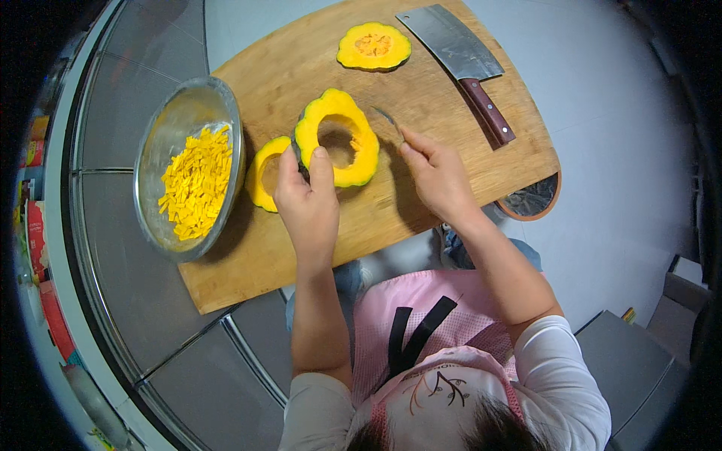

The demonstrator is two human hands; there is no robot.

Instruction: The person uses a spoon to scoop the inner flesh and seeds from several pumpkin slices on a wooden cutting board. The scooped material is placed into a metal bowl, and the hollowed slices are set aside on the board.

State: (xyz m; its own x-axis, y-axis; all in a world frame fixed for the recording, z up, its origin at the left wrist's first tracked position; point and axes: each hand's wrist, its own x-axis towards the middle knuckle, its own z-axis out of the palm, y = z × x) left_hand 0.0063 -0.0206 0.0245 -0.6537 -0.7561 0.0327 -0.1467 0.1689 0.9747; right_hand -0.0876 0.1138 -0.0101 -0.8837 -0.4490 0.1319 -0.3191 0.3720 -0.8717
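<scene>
My left hand [309, 197] grips the left side of a thick pumpkin ring [364, 141], its centre hollow with a few strands of pulp on the inner edge. Just right of the ring, my right hand [434, 169] is closed on a spoon [387, 117], seen almost edge-on. A second hollow pumpkin ring [260, 179] lies on the wooden board, partly behind the held ring and my left hand. Farther up the board rests a pumpkin slice [374, 47] with seeds and pulp in its centre.
A metal bowl [236, 186] of cut yellow pieces [197, 186] stands at the board's left. A cleaver [459, 56] lies on the wooden board [338, 248] at upper right, handle towards me. Under the board's right edge sits a bin [533, 200] with a dark liner.
</scene>
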